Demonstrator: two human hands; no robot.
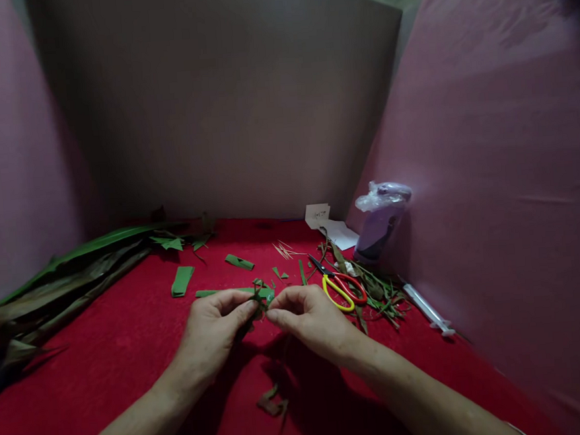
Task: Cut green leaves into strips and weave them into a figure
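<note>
Between my two hands is a small bundle of green leaf strips (pixel 260 299), held over the red cloth. My left hand (pixel 213 325) pinches it between thumb and fingers. From the other side, my right hand (pixel 310 319) has its thumb and forefinger pressed together at the bundle's right edge; what exactly lies between those fingertips is too small to make out. Just behind the hands lies a long flat leaf strip (pixel 226 292). Scissors (pixel 342 289) with one yellow and one red handle rest to the right of my right hand.
Large long leaves (pixel 94 258) lie along the left. Cut leaf pieces (pixel 182 281), toothpicks (pixel 287 250) and white paper (pixel 339 234) are spread further back. On the right are leaf scraps (pixel 382 294), a syringe (pixel 429 310) and a purple container (pixel 379 228) against the pink wall.
</note>
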